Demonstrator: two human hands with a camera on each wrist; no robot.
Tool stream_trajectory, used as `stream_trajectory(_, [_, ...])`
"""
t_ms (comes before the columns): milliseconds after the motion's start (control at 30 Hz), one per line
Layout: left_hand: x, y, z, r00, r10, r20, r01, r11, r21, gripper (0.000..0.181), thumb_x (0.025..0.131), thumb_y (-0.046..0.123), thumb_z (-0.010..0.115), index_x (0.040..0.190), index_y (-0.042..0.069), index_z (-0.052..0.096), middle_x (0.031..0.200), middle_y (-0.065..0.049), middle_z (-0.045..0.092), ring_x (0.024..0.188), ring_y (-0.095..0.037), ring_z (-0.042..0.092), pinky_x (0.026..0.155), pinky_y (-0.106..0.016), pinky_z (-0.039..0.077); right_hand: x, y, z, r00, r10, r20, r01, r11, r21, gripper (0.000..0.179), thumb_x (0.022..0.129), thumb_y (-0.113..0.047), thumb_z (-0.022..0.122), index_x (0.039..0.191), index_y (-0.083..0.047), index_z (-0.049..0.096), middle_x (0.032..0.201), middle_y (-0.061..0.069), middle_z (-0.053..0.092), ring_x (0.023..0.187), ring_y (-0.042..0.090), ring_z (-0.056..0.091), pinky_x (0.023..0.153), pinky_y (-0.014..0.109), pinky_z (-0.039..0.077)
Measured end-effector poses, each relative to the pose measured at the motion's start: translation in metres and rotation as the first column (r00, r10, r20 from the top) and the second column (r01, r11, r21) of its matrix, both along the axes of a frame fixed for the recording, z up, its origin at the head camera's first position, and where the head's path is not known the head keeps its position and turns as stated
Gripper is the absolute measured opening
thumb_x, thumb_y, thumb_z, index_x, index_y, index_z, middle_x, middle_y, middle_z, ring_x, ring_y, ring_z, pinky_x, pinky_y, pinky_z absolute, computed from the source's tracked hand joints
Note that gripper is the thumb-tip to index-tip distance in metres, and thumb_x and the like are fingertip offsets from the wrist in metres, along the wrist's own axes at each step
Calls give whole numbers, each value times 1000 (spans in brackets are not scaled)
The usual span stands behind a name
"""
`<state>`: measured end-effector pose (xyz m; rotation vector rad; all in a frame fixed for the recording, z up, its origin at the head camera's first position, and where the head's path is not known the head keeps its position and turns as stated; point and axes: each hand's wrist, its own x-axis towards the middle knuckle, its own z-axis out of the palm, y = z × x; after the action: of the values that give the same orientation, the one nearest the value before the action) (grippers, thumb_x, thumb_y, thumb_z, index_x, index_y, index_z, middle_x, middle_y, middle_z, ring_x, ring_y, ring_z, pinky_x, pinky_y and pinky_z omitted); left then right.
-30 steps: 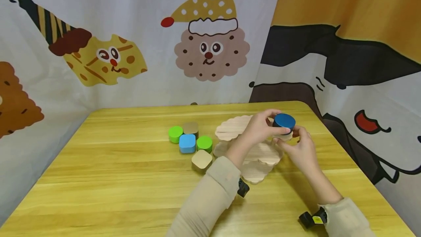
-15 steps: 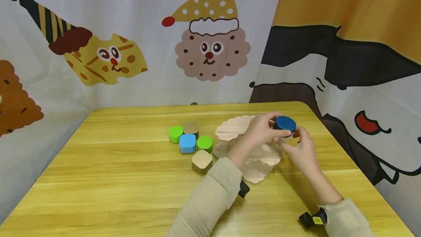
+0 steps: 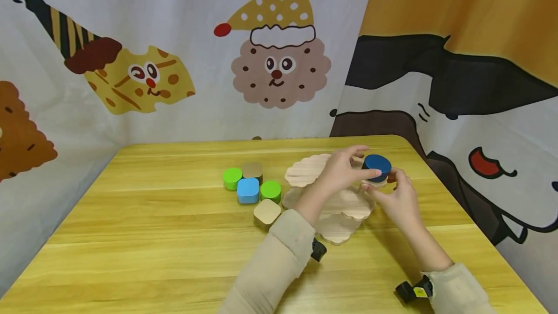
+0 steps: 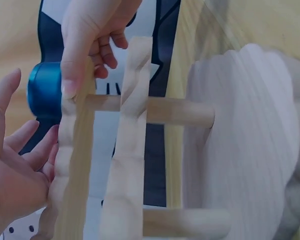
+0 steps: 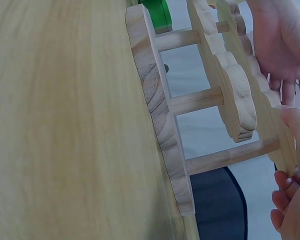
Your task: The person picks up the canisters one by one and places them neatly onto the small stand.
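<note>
A round blue block (image 3: 377, 166) sits on the top board of a tiered wooden stand (image 3: 307, 171) with scalloped edges and dowel posts. My left hand (image 3: 342, 171) is beside the block, its fingers spread around it; in the left wrist view the blue block (image 4: 44, 90) rests against the top board and the left fingers (image 4: 32, 132) stand slightly off it. With the thumb above and the fingers curled below, my right hand (image 3: 401, 200) pinches the right edge of the top board. In the right wrist view the blue block is mostly hidden behind the right hand (image 5: 297, 165).
Left of the stand, a cluster of blocks lies on the wooden table (image 3: 144, 236): green round blocks (image 3: 233, 178), a light blue rounded block (image 3: 248, 190) and tan blocks (image 3: 267, 212). A printed curtain (image 3: 174, 23) hangs behind the table's far edge.
The blue block came down slightly during the first half second. Since then my left hand has shifted a little left, its fingers loosening from the block. The right hand keeps its hold.
</note>
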<state>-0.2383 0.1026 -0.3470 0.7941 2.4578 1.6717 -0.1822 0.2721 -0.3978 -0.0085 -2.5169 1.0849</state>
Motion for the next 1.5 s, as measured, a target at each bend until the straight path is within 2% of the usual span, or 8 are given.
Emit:
stream_trajectory(233, [11, -24, 10, 998, 18, -67, -13, 998, 68, 63, 80, 41, 77, 136, 24, 54, 124, 10, 57, 118, -24, 49, 87, -34, 46, 0, 0, -1, 1000, -11, -16, 12, 1000, 14, 70, 81, -40, 77, 124, 6, 47, 105, 19, 48, 87, 30, 42, 65, 36, 32])
stream_trajectory(467, [22, -50, 18, 990, 47, -136, -32, 993, 114, 64, 80, 38, 78, 137, 25, 53, 124, 8, 57, 114, -14, 47, 89, -40, 45, 0, -2, 0, 1000, -17, -16, 17, 1000, 13, 73, 79, -41, 78, 125, 6, 47, 106, 20, 48, 90, 32, 43, 67, 37, 32])
stream_trajectory(633, [29, -67, 18, 986, 56, -154, -33, 988, 149, 63, 78, 36, 80, 135, 24, 54, 122, 10, 57, 115, -20, 48, 90, -48, 44, 1, -3, 1, 1000, -27, -5, 27, 1000, 9, 73, 79, -40, 78, 125, 6, 47, 106, 19, 48, 87, 28, 42, 67, 37, 33])
stream_trajectory(800, [36, -84, 17, 986, 70, -154, -48, 989, 140, 63, 78, 36, 80, 135, 27, 54, 121, 12, 56, 114, -24, 47, 89, -48, 43, 0, -2, 0, 1000, -28, -7, 28, 1000, 5, 72, 79, -39, 79, 125, 6, 47, 106, 19, 48, 90, 32, 43, 68, 37, 33])
stream_trajectory(967, [38, -105, 14, 981, 87, -174, -65, 989, 129, 64, 77, 32, 82, 135, 24, 54, 123, 8, 56, 114, -25, 47, 92, -48, 42, 0, -3, -1, 1000, -26, -11, 26, 1000, 1, 71, 79, -38, 79, 125, 6, 47, 106, 19, 48, 91, 32, 43, 69, 38, 33])
stream_trajectory(1200, [38, -141, 8, 976, 132, -173, -114, 987, 108, 62, 79, 24, 81, 135, 18, 54, 123, 5, 56, 111, -17, 46, 93, -45, 39, 0, -4, 0, 1000, -19, -21, 20, 1000, 5, 70, 79, -37, 79, 124, 6, 47, 105, 18, 48, 88, 31, 43, 66, 36, 32])
stream_trajectory(1400, [33, -177, 0, 962, 193, -195, -177, 980, 95, 61, 79, 21, 81, 134, 17, 54, 124, -2, 57, 110, -18, 46, 86, -41, 38, 0, -3, -1, 999, -15, -32, 15, 1000, 2, 69, 79, -36, 80, 123, 7, 47, 104, 19, 48, 89, 30, 43, 67, 36, 32])
stream_trajectory(1500, [30, -193, -6, 959, 213, -185, -198, 976, 93, 60, 80, 22, 80, 135, 18, 53, 125, -1, 57, 111, -21, 45, 86, -44, 35, 0, -2, -1, 999, -15, -35, 15, 1000, -3, 69, 79, -35, 80, 123, 7, 47, 104, 19, 47, 90, 30, 42, 68, 37, 32])
